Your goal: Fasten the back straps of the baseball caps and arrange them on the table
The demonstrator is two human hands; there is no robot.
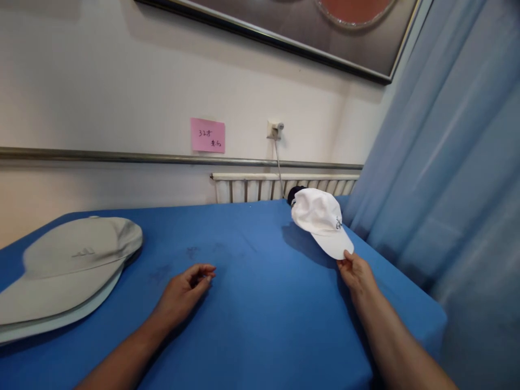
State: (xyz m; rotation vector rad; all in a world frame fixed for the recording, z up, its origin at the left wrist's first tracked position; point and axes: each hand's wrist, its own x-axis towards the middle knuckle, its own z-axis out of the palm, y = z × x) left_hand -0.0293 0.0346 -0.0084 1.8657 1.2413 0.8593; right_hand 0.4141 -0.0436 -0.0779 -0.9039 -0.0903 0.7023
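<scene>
A white baseball cap (317,210) with a small dark mark on its side is held at the brim's edge by my right hand (354,271), thumb and fingers pinched on it. The cap hangs just over the right part of the blue-covered table (260,303), casting a shadow below. Behind it a dark object (295,193) shows only in part. My left hand (190,287) rests low over the table's middle, holding nothing, its fingers loosely curled with a gap to the thumb. Left of it lies a stack of light caps (77,254), the top one grey with a striped logo.
A blue curtain (455,146) hangs along the right side. Behind the table are a radiator (252,188), a metal rail (142,158) and a plugged-in cord (278,157). On the wall are a pink note (207,135) and a framed picture (284,32).
</scene>
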